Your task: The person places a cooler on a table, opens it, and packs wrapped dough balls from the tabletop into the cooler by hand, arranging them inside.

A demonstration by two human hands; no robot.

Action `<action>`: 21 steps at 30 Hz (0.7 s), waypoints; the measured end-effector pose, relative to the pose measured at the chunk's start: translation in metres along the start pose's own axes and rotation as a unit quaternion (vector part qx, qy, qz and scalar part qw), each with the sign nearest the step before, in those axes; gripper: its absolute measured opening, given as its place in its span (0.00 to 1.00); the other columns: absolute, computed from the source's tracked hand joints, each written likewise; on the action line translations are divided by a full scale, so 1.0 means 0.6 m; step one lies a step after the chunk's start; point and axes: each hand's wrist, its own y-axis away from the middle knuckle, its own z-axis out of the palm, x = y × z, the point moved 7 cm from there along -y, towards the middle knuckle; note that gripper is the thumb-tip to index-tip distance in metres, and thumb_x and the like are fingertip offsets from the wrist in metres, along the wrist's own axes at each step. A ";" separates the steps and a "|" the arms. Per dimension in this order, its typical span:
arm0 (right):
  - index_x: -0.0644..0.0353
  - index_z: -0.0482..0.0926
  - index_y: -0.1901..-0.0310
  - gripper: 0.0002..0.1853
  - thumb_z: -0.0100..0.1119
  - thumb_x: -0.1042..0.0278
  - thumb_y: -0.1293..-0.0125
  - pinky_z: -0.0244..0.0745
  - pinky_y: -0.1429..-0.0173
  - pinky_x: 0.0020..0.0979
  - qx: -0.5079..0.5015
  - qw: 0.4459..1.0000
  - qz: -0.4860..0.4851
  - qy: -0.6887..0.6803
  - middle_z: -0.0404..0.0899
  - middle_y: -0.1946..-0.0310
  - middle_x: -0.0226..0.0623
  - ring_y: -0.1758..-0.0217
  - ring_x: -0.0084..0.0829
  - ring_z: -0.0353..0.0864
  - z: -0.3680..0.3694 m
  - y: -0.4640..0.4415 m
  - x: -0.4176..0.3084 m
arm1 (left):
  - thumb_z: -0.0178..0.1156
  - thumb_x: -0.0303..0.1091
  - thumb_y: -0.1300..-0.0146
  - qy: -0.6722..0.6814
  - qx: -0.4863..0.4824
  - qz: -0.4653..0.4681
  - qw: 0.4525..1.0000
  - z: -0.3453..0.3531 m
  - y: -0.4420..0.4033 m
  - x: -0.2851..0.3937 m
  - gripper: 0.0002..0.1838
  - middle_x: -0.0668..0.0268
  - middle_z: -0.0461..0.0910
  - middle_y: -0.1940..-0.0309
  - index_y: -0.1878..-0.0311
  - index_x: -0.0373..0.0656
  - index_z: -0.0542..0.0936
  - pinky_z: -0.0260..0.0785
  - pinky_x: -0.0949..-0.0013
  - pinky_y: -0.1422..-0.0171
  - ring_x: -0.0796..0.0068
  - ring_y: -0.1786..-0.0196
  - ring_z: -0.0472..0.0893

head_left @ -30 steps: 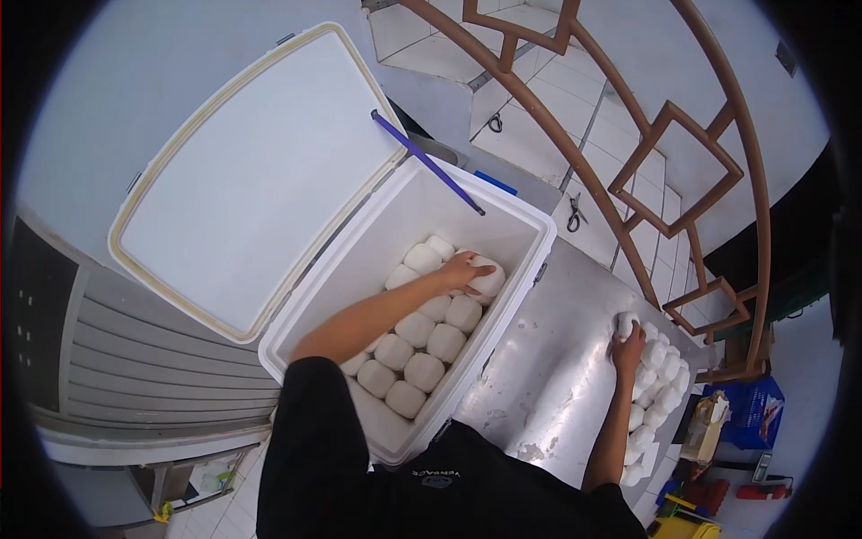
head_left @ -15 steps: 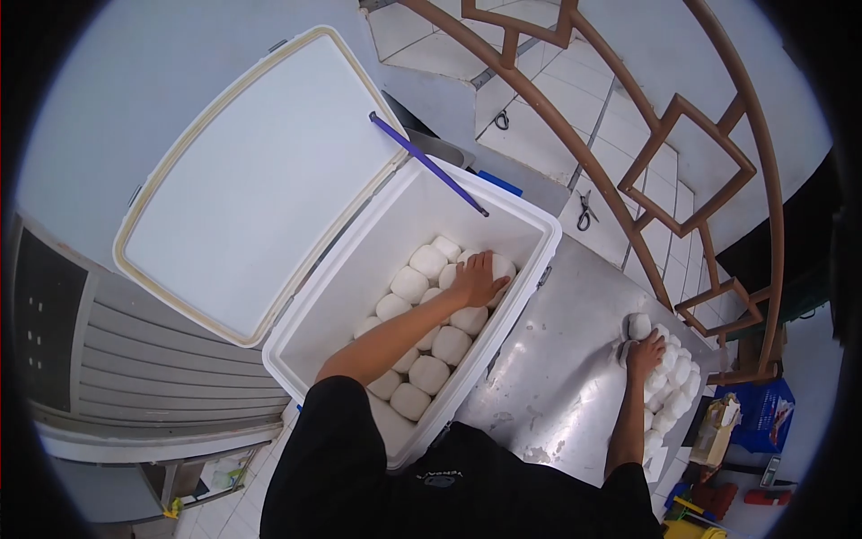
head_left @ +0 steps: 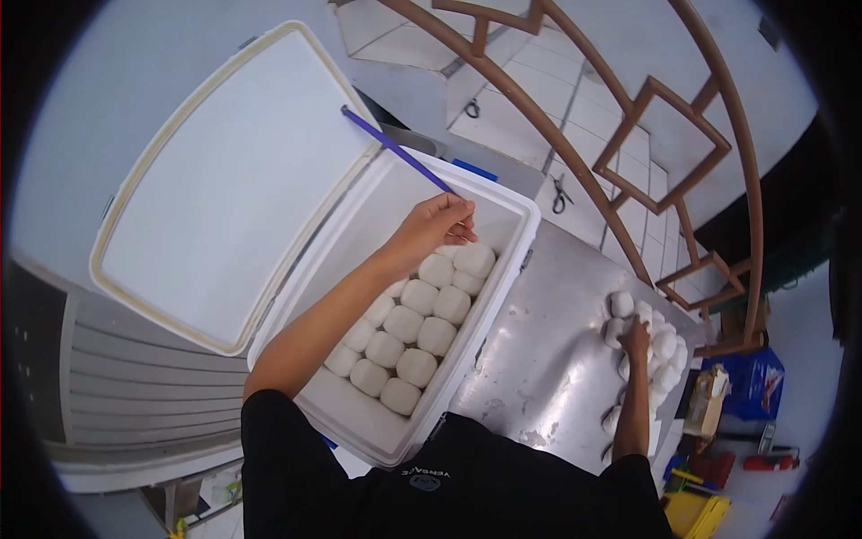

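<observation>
Above the rounded white pieces in the open white cooler box, my left hand hangs near the far inner wall. Its fingers are loosely bent and apart, with nothing visible between them. One larger white piece lies on top of others just below it. On the metal table my right hand touches a pile of white pieces. Its fingertips are partly hidden among them, so a grip cannot be made out. Two loose pieces lie beside this hand.
The cooler lid stands open at the left, with a purple strap running to the box. Brown metal railing crosses the upper right. Scissors lie on white tiles. A blue crate and yellow item are at lower right.
My left hand has lifted off the large piece in the box and drawn back. My right hand has released one piece and moved onto the pile. The view has shifted slightly.
</observation>
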 end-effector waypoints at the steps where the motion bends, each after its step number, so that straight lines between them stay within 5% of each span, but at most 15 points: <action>1: 0.64 0.66 0.35 0.45 0.76 0.65 0.58 0.71 0.33 0.45 0.065 0.995 -0.057 -0.057 0.70 0.37 0.55 0.35 0.58 0.71 0.013 -0.009 -0.022 | 0.56 0.44 0.27 0.098 -0.026 -0.039 0.994 0.034 0.013 0.008 0.20 0.61 0.80 0.49 0.44 0.36 0.73 0.73 0.64 0.41 0.69 0.51 0.82; 5: 0.62 0.66 0.33 0.39 0.69 0.73 0.49 0.60 0.26 0.39 0.104 0.875 -0.313 -0.355 0.68 0.36 0.49 0.31 0.47 0.67 -0.249 0.213 -0.305 | 0.55 0.43 0.27 0.030 -0.093 -0.091 0.991 0.167 0.049 0.013 0.27 0.58 0.75 0.42 0.33 0.38 0.62 0.72 0.61 0.36 0.65 0.42 0.79; 7: 0.60 0.67 0.35 0.42 0.74 0.75 0.55 0.63 0.29 0.42 0.160 0.813 -0.404 -0.388 0.69 0.38 0.49 0.34 0.51 0.67 -0.368 0.329 -0.410 | 0.55 0.42 0.27 -0.003 -0.100 -0.112 0.989 0.198 0.050 -0.016 0.31 0.56 0.73 0.39 0.29 0.39 0.57 0.71 0.60 0.33 0.63 0.39 0.78; 10: 0.55 0.66 0.31 0.49 0.80 0.67 0.58 0.64 0.30 0.44 0.212 0.825 -0.402 -0.337 0.65 0.34 0.45 0.34 0.48 0.66 -0.429 0.415 -0.491 | 0.58 0.39 0.29 0.190 -0.177 -0.117 0.958 0.241 0.065 0.011 0.32 0.54 0.74 0.41 0.29 0.34 0.60 0.72 0.61 0.33 0.64 0.36 0.75; 13: 0.51 0.63 0.28 0.50 0.80 0.64 0.55 0.65 0.31 0.44 0.121 0.786 -0.457 -0.397 0.64 0.32 0.44 0.31 0.46 0.64 -0.416 0.391 -0.481 | 0.58 0.36 0.30 0.168 -0.121 -0.093 0.974 0.200 0.066 0.000 0.30 0.55 0.73 0.39 0.31 0.33 0.62 0.70 0.60 0.31 0.64 0.36 0.75; 15: 0.50 0.66 0.30 0.42 0.76 0.58 0.46 0.65 0.31 0.41 0.061 0.808 -0.347 -0.473 0.62 0.28 0.41 0.28 0.41 0.64 -0.349 0.300 -0.404 | 0.57 0.35 0.32 0.193 -0.081 -0.085 0.974 0.142 0.059 -0.019 0.29 0.55 0.73 0.39 0.32 0.32 0.64 0.68 0.58 0.30 0.64 0.37 0.75; 16: 0.54 0.69 0.33 0.37 0.73 0.54 0.43 0.65 0.31 0.43 0.213 0.872 -0.272 -0.346 0.68 0.33 0.46 0.31 0.45 0.67 -0.300 0.237 -0.336 | 0.57 0.35 0.32 0.197 -0.056 -0.068 0.976 0.103 0.051 -0.035 0.29 0.55 0.73 0.39 0.32 0.32 0.64 0.67 0.57 0.30 0.64 0.37 0.75; 18: 0.67 0.71 0.38 0.37 0.70 0.51 0.43 0.63 0.32 0.50 0.285 0.935 -0.031 -0.208 0.74 0.40 0.53 0.36 0.52 0.71 -0.131 0.090 -0.123 | 0.57 0.37 0.33 0.192 0.012 -0.068 0.979 0.029 0.053 -0.084 0.29 0.56 0.73 0.40 0.33 0.32 0.65 0.67 0.56 0.30 0.63 0.38 0.75; 20: 0.68 0.66 0.34 0.38 0.63 0.50 0.38 0.66 0.33 0.54 0.119 0.986 0.113 0.028 0.65 0.32 0.56 0.30 0.54 0.64 0.071 -0.001 0.085 | 0.59 0.41 0.35 0.150 0.077 -0.109 0.980 -0.040 0.044 -0.155 0.30 0.57 0.74 0.42 0.36 0.32 0.67 0.68 0.57 0.33 0.64 0.41 0.75; 21: 0.62 0.62 0.29 0.43 0.60 0.43 0.39 0.67 0.35 0.57 0.173 0.968 0.077 0.162 0.60 0.27 0.53 0.29 0.56 0.61 0.207 -0.064 0.214 | 0.60 0.44 0.36 0.118 0.102 -0.146 0.977 -0.062 0.039 -0.205 0.31 0.57 0.74 0.44 0.38 0.32 0.67 0.69 0.59 0.36 0.65 0.42 0.75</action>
